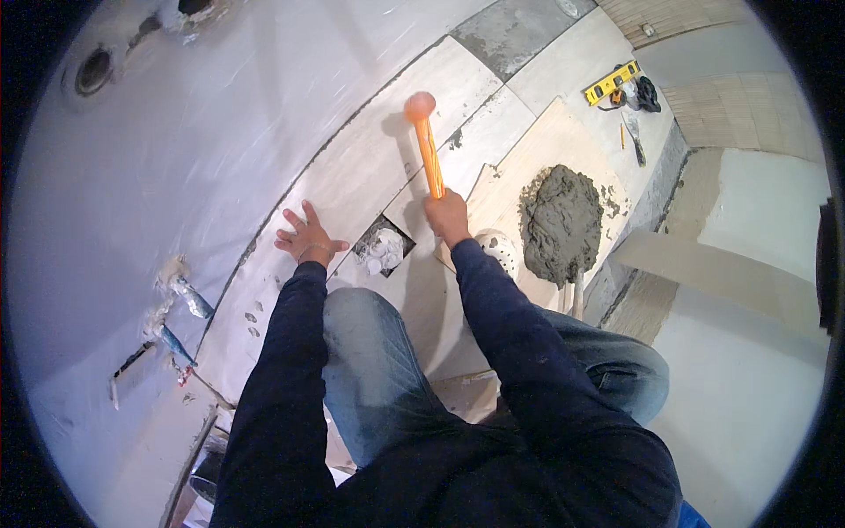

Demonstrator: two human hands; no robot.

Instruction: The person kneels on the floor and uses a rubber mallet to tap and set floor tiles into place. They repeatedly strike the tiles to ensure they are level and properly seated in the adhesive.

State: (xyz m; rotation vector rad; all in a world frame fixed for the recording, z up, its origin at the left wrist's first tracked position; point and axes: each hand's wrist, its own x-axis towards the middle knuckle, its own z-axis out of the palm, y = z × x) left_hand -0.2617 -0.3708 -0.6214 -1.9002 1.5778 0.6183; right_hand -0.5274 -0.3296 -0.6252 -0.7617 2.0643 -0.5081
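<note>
My right hand (448, 216) is closed around the handle of a rubber mallet (429, 154). Its handle is orange and its rounded head is a dull pinkish colour, held over the pale floor tiles (352, 170). Fingers spread, my left hand (310, 239) lies flat on a tile near the wall. Between my hands is a square cutout (385, 245) in the tiles, with crumpled white material (384, 251) stuffed in it. Right of my right hand, a heap of wet grey mortar (563, 224) sits on a light board (519, 167).
A yellow spirit level (612, 83) lies at the far right, near a putty knife (635, 141) and a pencil (622, 136). Blue-capped pipe ends (189, 297) stick out of the left wall. A white perforated object (498, 251) stands beside my right wrist. Bare grey floor (519, 35) shows at the back.
</note>
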